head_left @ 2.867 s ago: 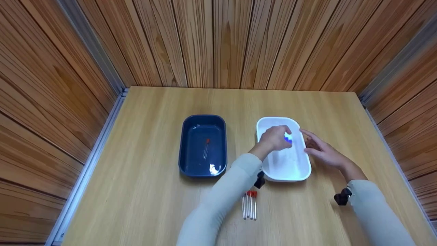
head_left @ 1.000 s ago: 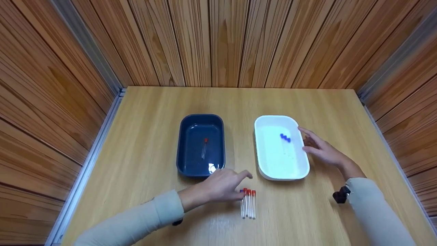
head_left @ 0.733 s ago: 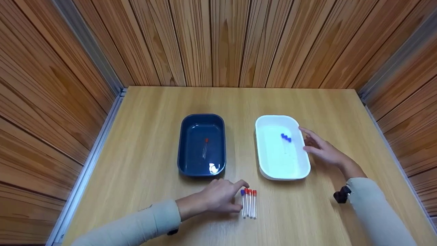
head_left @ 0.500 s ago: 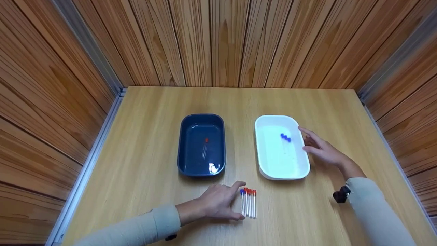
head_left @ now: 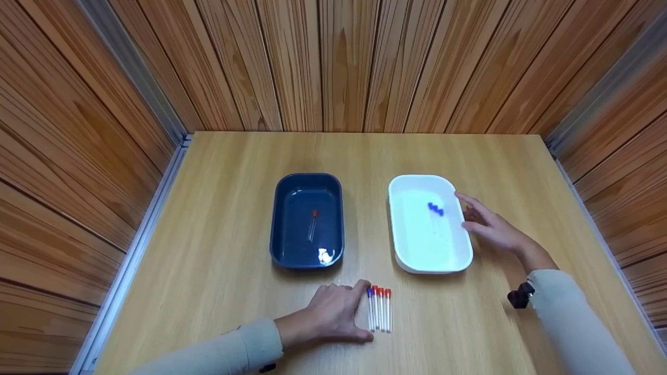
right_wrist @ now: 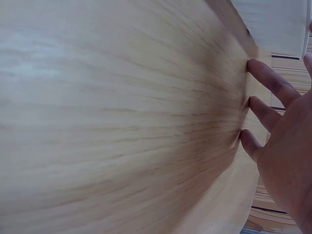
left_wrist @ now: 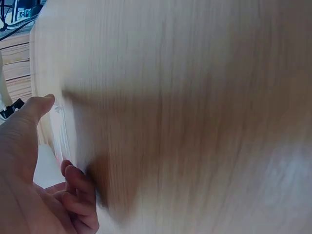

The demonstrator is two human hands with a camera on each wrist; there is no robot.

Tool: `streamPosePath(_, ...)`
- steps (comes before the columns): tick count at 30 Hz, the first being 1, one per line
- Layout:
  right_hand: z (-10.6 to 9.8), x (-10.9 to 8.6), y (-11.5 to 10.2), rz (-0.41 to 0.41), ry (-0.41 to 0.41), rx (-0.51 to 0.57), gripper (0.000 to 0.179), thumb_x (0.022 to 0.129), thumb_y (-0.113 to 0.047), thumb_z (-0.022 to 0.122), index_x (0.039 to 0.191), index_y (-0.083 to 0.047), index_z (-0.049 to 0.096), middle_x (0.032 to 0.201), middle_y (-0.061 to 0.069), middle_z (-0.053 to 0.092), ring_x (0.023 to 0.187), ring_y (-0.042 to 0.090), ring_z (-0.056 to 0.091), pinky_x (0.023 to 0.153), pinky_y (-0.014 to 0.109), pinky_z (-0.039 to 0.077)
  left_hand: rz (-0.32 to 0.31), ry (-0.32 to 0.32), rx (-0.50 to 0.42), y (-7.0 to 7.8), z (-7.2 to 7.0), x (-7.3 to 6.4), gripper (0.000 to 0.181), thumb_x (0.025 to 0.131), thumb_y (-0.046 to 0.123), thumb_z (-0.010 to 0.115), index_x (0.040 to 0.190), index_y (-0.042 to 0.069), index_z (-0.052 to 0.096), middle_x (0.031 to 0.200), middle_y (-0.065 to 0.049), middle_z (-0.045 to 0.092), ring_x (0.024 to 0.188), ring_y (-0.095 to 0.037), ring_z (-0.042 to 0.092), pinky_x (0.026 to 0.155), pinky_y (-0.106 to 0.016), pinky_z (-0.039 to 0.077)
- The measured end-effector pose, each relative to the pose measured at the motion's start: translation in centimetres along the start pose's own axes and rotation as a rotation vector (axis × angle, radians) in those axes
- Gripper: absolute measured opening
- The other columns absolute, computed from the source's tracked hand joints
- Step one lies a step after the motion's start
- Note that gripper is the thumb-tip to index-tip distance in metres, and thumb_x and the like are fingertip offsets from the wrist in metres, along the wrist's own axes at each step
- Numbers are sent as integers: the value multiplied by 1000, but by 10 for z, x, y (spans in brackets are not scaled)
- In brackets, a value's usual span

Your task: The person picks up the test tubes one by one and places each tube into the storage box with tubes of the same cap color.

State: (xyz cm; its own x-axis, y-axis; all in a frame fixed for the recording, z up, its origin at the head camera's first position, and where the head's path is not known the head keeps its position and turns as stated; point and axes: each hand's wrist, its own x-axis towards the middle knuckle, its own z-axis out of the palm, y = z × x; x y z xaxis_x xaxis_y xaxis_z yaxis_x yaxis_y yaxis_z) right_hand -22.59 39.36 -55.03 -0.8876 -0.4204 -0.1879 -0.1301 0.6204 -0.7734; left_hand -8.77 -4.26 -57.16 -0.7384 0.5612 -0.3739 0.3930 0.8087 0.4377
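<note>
In the head view my left hand (head_left: 336,312) is beside a row of capped test tubes (head_left: 384,312) on the table, thumb and forefinger spread toward the two ends of the blue-capped tube (head_left: 370,307). Red-capped tubes lie to its right. The left wrist view shows the spread thumb (left_wrist: 36,107), with the clear tubes (left_wrist: 62,129) beyond the gap. My right hand (head_left: 495,229) is at the right side of the white tray (head_left: 428,260), forefinger and thumb at its rim. Three of its other fingertips (right_wrist: 253,102) touch the table in the right wrist view.
Inside the white tray lie several blue-capped tubes (head_left: 435,209). Left of it stands a dark blue tray (head_left: 281,224) with a red-capped tube (head_left: 312,226) in it. Wood-panelled walls (head_left: 344,67) enclose the back and sides of the table.
My left hand has left the white tray, come down to the tube row and spread wider along the blue-capped tube. More blue caps show in the white tray. The right hand has stayed put.
</note>
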Motion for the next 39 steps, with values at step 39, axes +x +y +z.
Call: streamPosePath(39, 0, -1, -1, 13, -3, 34, 80, 119, -29, 56, 183, -25, 9, 180, 30, 33, 156, 57, 47, 127, 85, 34, -13, 100, -105, 8, -5, 1, 86, 83, 61, 95, 153, 25, 59, 73, 9, 57, 63, -9, 52, 59, -23, 35)
